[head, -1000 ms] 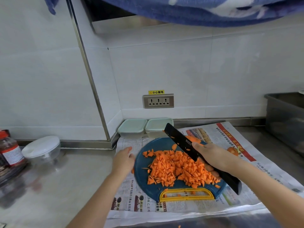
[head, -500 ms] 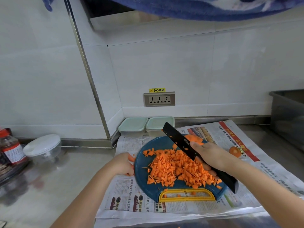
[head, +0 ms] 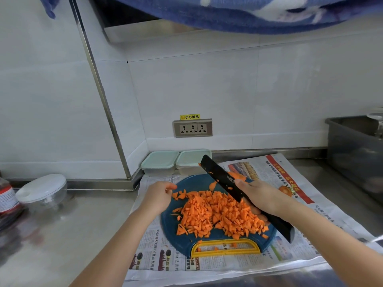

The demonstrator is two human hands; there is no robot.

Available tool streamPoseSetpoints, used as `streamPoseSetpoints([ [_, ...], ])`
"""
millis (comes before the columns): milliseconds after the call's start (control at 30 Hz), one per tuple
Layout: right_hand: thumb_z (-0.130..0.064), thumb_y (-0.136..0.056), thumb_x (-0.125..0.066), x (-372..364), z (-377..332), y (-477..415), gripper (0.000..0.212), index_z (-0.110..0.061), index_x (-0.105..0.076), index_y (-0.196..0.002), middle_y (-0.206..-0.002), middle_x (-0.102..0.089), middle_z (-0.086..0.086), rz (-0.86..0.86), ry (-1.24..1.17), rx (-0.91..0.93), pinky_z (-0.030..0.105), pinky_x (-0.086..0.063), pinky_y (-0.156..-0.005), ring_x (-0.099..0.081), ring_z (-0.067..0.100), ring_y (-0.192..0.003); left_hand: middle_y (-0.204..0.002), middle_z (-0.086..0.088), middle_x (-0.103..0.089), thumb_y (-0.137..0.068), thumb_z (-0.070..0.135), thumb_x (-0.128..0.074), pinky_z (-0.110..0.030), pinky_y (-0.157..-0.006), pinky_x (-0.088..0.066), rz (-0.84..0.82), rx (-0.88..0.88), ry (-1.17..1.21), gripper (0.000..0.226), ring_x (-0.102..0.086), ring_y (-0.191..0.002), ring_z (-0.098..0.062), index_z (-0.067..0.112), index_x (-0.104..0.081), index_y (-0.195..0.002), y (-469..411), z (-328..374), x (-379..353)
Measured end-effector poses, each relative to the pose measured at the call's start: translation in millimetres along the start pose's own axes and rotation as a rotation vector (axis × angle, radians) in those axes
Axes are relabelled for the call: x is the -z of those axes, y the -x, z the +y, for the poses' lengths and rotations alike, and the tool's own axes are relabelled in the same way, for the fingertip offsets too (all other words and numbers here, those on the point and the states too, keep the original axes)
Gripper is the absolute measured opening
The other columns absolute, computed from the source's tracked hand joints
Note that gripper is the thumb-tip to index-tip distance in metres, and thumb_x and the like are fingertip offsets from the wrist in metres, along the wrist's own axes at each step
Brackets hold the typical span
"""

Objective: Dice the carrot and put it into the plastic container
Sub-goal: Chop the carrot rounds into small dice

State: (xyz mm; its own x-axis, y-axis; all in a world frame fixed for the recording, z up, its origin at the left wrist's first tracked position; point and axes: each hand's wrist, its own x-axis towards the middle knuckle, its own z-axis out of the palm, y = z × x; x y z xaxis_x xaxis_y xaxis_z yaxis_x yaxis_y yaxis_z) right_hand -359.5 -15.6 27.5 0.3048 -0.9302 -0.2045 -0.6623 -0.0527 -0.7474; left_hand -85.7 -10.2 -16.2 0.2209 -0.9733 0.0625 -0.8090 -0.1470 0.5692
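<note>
Head view, my left hand pinching a carrot bit at the blue cutting board edge, diced carrot heaped on it, lidded plastic containers behind, my right hand gripping the black knife, blade raised.

Diced carrot: bright orange heap of small uneven bits, mid blue cutting board; a few strays by its yellow handle slot. Bigger uncut carrot chunk at the board's far edge, behind the knife; orange flecks stuck on the blade. One carrot bit pinched at left hand fingertips. Left plastic container and right plastic container: pale green, lids on, side by side on desk against wall.
</note>
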Motion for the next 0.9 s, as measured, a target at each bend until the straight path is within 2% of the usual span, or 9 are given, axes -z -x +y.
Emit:
streamPoseSetpoints([
  [67,-0.052,-0.100,-0.029,4,1,2,0.058,-0.010,-0.048,-0.064,-0.045,-0.049,0.002,0.009,-0.003,0.000,0.023,-0.042,-0.040,-0.044,0.017,-0.036,-0.139,-0.005,-0.052,-0.102,0.017,-0.040,-0.026,-0.104,-0.034,0.015,-0.005,0.005,0.036,-0.047,-0.128,-0.018,0.014,-0.051,-0.135,1,7,-7],
  [133,-0.051,-0.100,-0.028,10,3,4,0.059,-0.011,-0.047,-0.062,-0.045,-0.048,0.002,0.027,-0.015,-0.005,0.021,-0.041,-0.039,-0.044,0.015,-0.034,-0.142,-0.004,-0.049,-0.101,0.025,-0.041,-0.025,-0.104,-0.032,0.056,-0.085,0.069,0.039,-0.044,-0.130,-0.017,0.014,-0.046,-0.139,6,22,-16],
  [233,-0.052,-0.101,-0.025,19,5,8,0.060,-0.012,-0.047,-0.061,-0.046,-0.048,0.001,0.008,-0.038,-0.067,0.019,-0.040,-0.040,-0.044,0.012,-0.034,-0.146,0.008,-0.040,-0.099,0.035,-0.044,-0.012,-0.104,-0.024,0.200,-0.325,0.113,0.044,-0.035,-0.133,-0.004,0.023,-0.042,-0.142,17,52,-27],
  [300,-0.057,-0.099,-0.024,23,5,12,0.062,-0.012,-0.049,-0.065,-0.049,-0.048,0.002,-0.052,-0.133,-0.145,0.021,-0.038,-0.041,-0.043,0.014,-0.038,-0.152,0.017,-0.023,-0.099,0.040,-0.039,-0.001,-0.105,-0.008,0.252,-0.500,0.115,0.049,-0.016,-0.139,0.005,0.030,-0.032,-0.146,20,74,-33],
  [400,-0.064,-0.095,-0.027,21,1,21,0.063,-0.011,-0.050,-0.070,-0.051,-0.046,0.005,-0.174,-0.301,-0.222,0.023,-0.036,-0.042,-0.042,0.017,-0.039,-0.157,0.019,0.007,-0.099,0.050,-0.019,-0.011,-0.112,0.011,0.212,-0.695,0.067,0.054,0.016,-0.142,0.003,0.036,-0.005,-0.150,21,103,-46],
  [467,-0.066,-0.094,-0.028,15,-6,26,0.065,-0.011,-0.049,-0.067,-0.051,-0.045,0.005,-0.219,-0.363,-0.215,0.022,-0.037,-0.040,-0.041,0.017,-0.038,-0.157,0.015,0.015,-0.097,0.053,-0.009,-0.018,-0.114,0.015,0.176,-0.748,0.054,0.055,0.020,-0.142,-0.001,0.037,0.006,-0.148,20,115,-56],
  [600,-0.060,-0.096,-0.030,12,-15,32,0.061,-0.012,-0.047,-0.064,-0.049,-0.041,0.004,-0.232,-0.401,-0.210,0.021,-0.036,-0.038,-0.038,0.017,-0.037,-0.153,0.020,0.018,-0.089,0.065,0.003,-0.014,-0.113,0.015,0.151,-0.662,0.145,0.064,0.020,-0.140,0.007,0.035,0.011,-0.145,14,114,-69],
  [733,-0.051,-0.099,-0.030,14,-9,35,0.054,-0.012,-0.048,-0.066,-0.049,-0.041,0.002,-0.318,-0.442,-0.235,0.021,-0.036,-0.036,-0.037,0.015,-0.036,-0.156,0.017,0.012,-0.100,0.048,-0.007,-0.012,-0.113,0.010,0.163,-0.492,0.198,0.048,0.016,-0.138,0.011,0.036,0.009,-0.144,20,93,-74],
  [900,-0.054,-0.097,-0.037,26,-1,41,0.053,-0.014,-0.051,-0.064,-0.051,-0.041,0.001,-0.317,-0.471,-0.254,0.021,-0.035,-0.037,-0.038,0.013,-0.037,-0.158,0.008,-0.004,-0.100,0.040,-0.008,-0.024,-0.115,0.013,0.145,-0.390,-0.003,0.051,0.005,-0.145,-0.005,0.029,0.001,-0.148,16,74,-70],
])
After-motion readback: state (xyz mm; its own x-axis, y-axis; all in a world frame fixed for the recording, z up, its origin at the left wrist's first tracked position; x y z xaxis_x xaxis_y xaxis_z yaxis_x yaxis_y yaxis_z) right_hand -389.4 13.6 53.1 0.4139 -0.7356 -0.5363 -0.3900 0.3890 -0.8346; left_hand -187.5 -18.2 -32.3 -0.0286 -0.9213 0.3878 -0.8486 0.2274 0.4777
